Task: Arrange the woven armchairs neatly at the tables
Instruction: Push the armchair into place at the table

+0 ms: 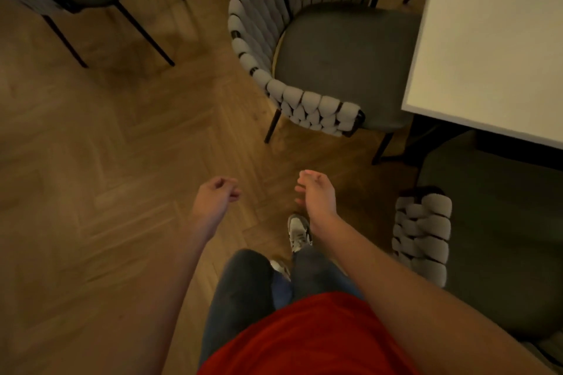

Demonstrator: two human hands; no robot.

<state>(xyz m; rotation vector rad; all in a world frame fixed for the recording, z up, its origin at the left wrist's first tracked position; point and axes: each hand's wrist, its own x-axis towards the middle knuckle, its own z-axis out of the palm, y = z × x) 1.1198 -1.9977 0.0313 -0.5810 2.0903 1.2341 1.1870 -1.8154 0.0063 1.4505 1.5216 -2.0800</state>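
Herringbone wood floor (106,161), grey sneaker (298,233).

the floor (115,137) is wood laid in a herringbone pattern, warm brown, with a dull sheen in places. the light is dim and yellowish, and soft shadows fall under the furniture. at the right edge stands a white desk (493,49) with a plain pale top and a dark underside; its near corner juts toward the middle of the view. thin black metal legs (146,33) rise from the floor at the upper left. no walls or windows show.
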